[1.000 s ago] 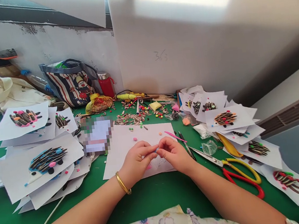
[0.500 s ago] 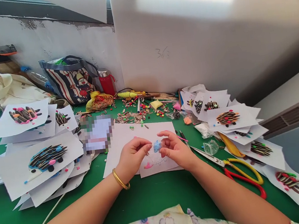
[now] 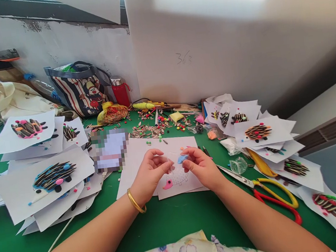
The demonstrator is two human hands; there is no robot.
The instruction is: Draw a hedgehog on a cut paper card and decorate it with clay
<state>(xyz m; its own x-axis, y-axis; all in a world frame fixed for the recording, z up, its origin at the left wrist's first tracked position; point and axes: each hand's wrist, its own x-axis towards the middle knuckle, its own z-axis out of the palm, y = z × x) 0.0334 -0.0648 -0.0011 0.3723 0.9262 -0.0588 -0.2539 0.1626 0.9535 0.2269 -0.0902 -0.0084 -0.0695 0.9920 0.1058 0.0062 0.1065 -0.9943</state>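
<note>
Over the white paper (image 3: 131, 176), my right hand (image 3: 201, 168) pinches a small lump of light blue modelling clay (image 3: 182, 159) between thumb and fingers. My left hand (image 3: 152, 172), with a gold bangle on its wrist, is closed on a thin clear plastic wrapper (image 3: 170, 164), which is hard to make out against the paper. Below both hands lies a hedgehog drawing (image 3: 178, 179); its snout is covered in pink clay with a dark eye. Several green beads and a seed rest at the sheet's far edge.
Stacks of finished hedgehog pictures stand left (image 3: 56, 183) and right (image 3: 261, 131). Large scissors (image 3: 253, 183) lie right of my right hand. A blurred phone (image 3: 111, 150) is at the left. Loose sunflower seeds (image 3: 147, 131), a red bottle (image 3: 120, 92) and a striped bag (image 3: 76, 92) are behind.
The blue clay has come away from the wrapper, moving slightly right with my right hand. My left hand keeps the plastic. More of the drawing's pink snout and eye shows.
</note>
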